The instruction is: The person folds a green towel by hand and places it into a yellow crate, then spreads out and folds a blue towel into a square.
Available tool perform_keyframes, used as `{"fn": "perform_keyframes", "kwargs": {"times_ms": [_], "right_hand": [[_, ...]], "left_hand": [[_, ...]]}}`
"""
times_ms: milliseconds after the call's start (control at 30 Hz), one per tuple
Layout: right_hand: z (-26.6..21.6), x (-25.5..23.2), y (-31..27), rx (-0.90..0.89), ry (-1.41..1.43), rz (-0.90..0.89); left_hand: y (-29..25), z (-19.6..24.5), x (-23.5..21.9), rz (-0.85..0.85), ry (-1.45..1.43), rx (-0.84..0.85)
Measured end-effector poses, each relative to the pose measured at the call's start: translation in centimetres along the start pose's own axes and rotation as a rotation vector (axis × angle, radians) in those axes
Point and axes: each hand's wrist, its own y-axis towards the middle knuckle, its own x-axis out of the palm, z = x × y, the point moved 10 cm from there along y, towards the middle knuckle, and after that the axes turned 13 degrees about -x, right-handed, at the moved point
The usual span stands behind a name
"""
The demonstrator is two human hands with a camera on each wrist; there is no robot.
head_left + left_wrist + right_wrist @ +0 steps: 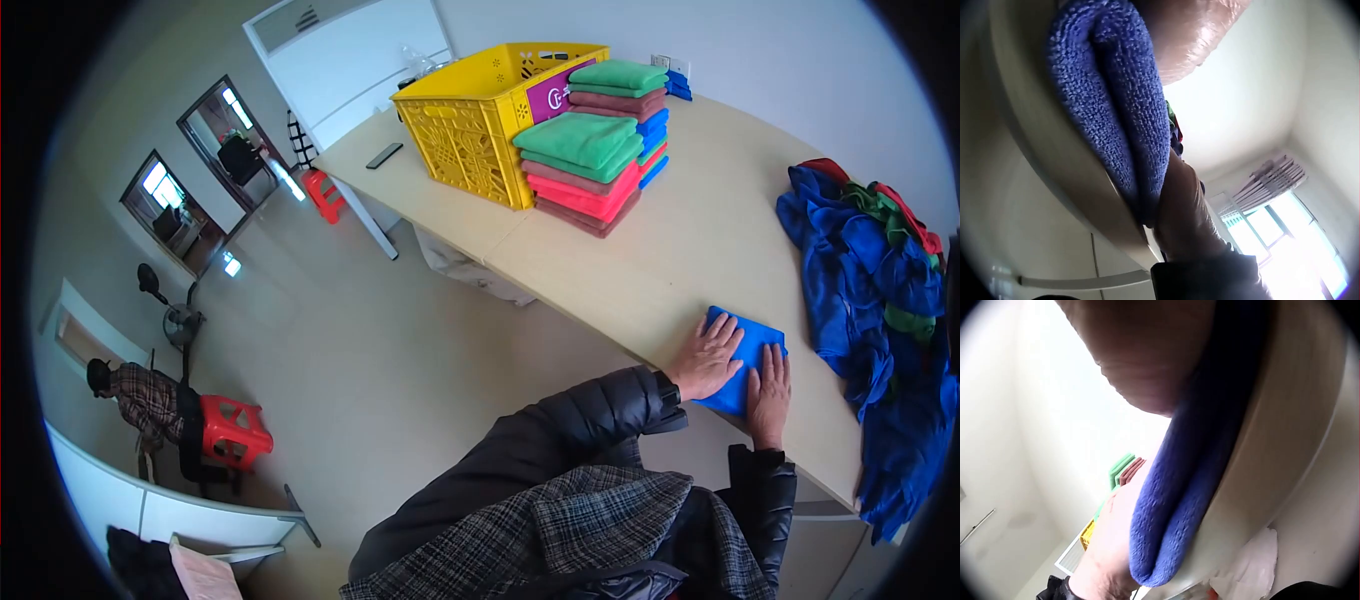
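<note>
Past plaid fabric (600,520) at five o'clock, left hand (708,358) and right hand (768,398) are flatly pressing blue cloth (739,388) at three, uneven force risking skew.

Left hand (708,358) is lying palm down, right of head-view centre, fingers extending toward upper right, slightly spread. Right hand (770,402) is lying flat just beside it, fingers pointing up. Left arm (560,425) is reaching in from bottom centre; right arm (766,505) is rising from lower right.
</note>
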Motion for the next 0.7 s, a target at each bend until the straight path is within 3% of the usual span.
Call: {"fn": "perform_keyframes", "kwargs": {"times_ms": [100,267,333,400,467,533,700], "right_hand": [[2.1,-0.5,-0.7,0.088,0.127,0.058],[3.8,0.3,-1.9,0.095,0.103,0.086],[3.0,-2.4,-2.7,0.122,0.057,0.283],[-1.4,-6.9,-4.5,0.048,-0.008,0.419],[-4.6,-9.3,-6.4,0.055,0.078,0.447],[-6.4,-10.1,-7.8,0.052,0.096,0.435],[-4.1,-8.1,-8.1,0.169,0.166,0.344]], "left_hand": [[0.1,0.3,-0.5,-0.016,-0.009,-0.007],[0.1,0.1,0.1,-0.083,-0.030,-0.027],[0.2,0.3,-1.1,0.135,0.014,0.049],[0.9,0.4,-1.4,0.072,0.026,0.065],[2.0,-0.1,-2.1,-0.063,0.055,-0.029],[2.7,-0.9,-1.0,-0.036,0.059,0.015],[2.6,-2.6,-0.1,-0.035,0.010,0.025]]}}
